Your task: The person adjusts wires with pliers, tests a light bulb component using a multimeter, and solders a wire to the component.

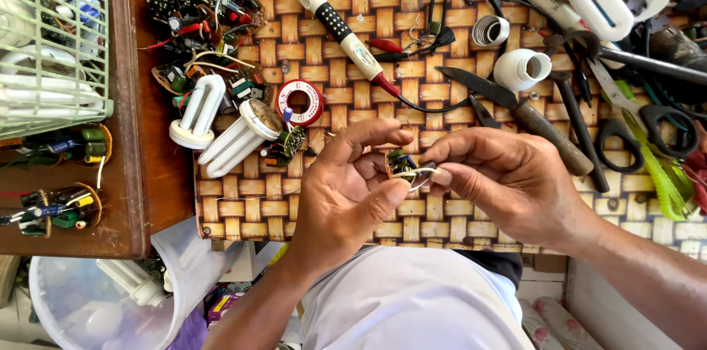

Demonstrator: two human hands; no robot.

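Woven mat (353, 100) below; left hand (346, 195) and right hand (508, 181) pinch a small round circuit board (403, 166) with white wires.

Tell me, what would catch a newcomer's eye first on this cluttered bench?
First, the two hands at the centre: the left hand and right hand pinch a small circuit board with thin wires between their fingertips. Above them a soldering iron lies slanted on the woven mat. White tube lamps lie to the left, beside a red solder reel.

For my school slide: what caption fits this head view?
Two hands, left hand and right hand, pinch a small circuit board.
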